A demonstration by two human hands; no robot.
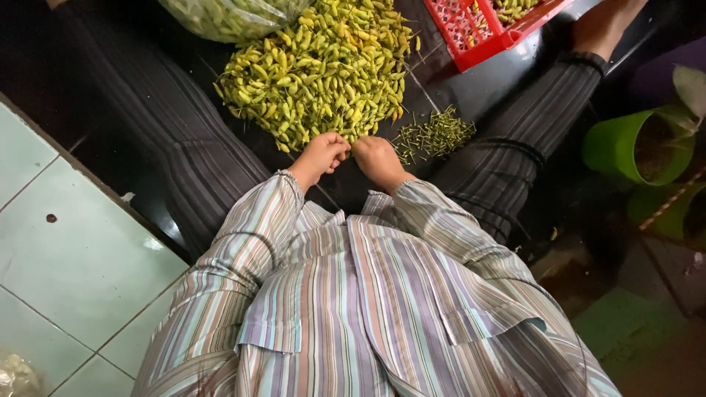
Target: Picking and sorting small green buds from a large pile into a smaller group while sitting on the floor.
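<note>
Chilli pile (323,70), long axis slanting up-right

The floor at the left of the frame was laid with pale green tiles (81,257) with dark grout lines; one small dark spot marked a tile near the left edge. A dark, glossy surface (485,81) occupied the centre and top of the frame. At the right edge stood green plastic pots (625,147), partly in shadow. The lower right was dim, with a green patch of floor (625,323). Lighting was soft and uneven.
</note>
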